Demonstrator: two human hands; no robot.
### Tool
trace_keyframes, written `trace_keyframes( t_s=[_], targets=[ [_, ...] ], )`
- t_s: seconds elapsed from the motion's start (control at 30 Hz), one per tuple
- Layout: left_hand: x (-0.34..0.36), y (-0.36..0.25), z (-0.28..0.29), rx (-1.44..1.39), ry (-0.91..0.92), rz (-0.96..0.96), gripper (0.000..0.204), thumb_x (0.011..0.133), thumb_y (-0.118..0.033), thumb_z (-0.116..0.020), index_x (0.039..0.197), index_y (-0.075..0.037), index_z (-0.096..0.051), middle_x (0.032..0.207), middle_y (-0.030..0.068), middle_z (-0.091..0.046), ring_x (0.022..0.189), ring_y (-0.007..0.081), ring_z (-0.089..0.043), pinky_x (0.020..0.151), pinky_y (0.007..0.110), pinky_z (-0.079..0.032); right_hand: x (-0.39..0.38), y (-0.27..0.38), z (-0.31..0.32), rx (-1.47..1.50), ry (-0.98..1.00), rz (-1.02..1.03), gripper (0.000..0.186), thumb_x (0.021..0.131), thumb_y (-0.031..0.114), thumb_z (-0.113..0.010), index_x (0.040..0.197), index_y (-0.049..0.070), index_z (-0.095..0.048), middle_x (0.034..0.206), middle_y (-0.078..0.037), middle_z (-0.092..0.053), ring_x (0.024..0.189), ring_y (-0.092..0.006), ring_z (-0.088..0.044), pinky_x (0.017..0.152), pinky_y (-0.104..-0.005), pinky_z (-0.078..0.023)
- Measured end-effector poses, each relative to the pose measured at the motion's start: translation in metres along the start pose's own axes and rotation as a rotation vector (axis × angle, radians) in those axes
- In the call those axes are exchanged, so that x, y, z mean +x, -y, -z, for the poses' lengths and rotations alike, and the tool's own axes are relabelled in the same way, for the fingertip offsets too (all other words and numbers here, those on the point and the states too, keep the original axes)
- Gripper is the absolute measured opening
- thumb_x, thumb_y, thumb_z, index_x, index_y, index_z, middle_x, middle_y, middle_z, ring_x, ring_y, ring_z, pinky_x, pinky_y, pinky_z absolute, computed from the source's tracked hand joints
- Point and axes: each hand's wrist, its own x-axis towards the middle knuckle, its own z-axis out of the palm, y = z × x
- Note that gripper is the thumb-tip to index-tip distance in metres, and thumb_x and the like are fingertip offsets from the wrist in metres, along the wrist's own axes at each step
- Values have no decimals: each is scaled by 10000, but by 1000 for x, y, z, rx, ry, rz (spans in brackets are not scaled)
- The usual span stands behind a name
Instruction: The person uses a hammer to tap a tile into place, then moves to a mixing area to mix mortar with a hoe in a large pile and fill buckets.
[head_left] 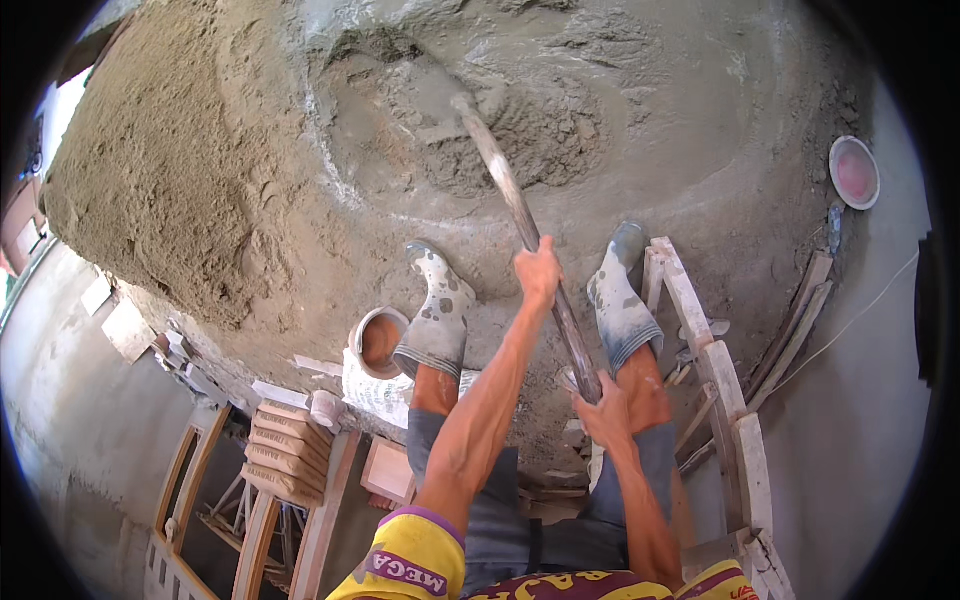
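Note:
A shovel with a long, worn wooden handle slants from my body up to the left. Its grey blade is coated in wet mortar and partly sunk in it, so the outline is hard to make out. My left hand is wrapped around the middle of the handle. Lower down, near the handle's end, my right hand grips it. Around the blade lies a lumpy patch of wet grey mortar, with smooth, wet mix spread beyond it. My boots stand on either side of the handle.
A big sand heap rises at the left. Beside my left boot is a bucket of brownish water. Stacked paper bags sit at the lower left. Wooden planks run along my right side; a pale basin lies farther right.

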Motion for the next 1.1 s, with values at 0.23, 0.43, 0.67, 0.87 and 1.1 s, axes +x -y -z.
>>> trace_keyframes(
  t_s=[0.23, 0.43, 0.67, 0.87, 1.1],
  targets=[
    [-26, -59, 22, -60, 47, -39, 281, 984, -216, -619, 785, -48, -513, 599, 34, -497, 456, 148, -496, 424, 325, -433, 16, -13, -20, -17, -52, 317, 385, 885, 138, -713, 1226, 7, -592, 661, -50, -590, 463, -128, -542, 438, -333, -431],
    [165, -159, 56, -140, -109, -163, 342, 938, -227, -618, 678, -21, -536, 566, 77, -518, 436, 191, -503, 440, 363, -442, 140, 124, -47, -181, -44, 617, 467, 889, 231, -746, 1237, -31, -579, 667, -92, -608, 508, -176, -595, 505, -375, -480],
    [-4, 21, 38, 48, -65, 9, 452, 930, -295, -651, 622, 27, -576, 514, 84, -554, 411, 224, -569, 439, 403, -453, -21, 3, -8, 76, 68, 71, 335, 901, 159, -713, 1173, -2, -603, 683, -85, -615, 451, -163, -575, 436, -356, -445],
    [-99, 12, 27, 162, 12, -176, 300, 948, -250, -650, 800, 3, -591, 617, 92, -579, 512, 196, -610, 471, 379, -483, -84, -36, -28, 350, 85, 31, 302, 919, 18, -654, 1202, -14, -557, 693, -34, -585, 426, -111, -535, 372, -288, -403],
    [140, -194, 113, 345, -36, -462, 431, 899, -280, -664, 601, 25, -600, 537, 105, -607, 461, 211, -626, 479, 390, -509, 88, 152, -174, 357, 139, 377, 277, 953, 148, -698, 1096, -19, -530, 574, -29, -536, 399, -119, -504, 367, -305, -397]
  ],
)
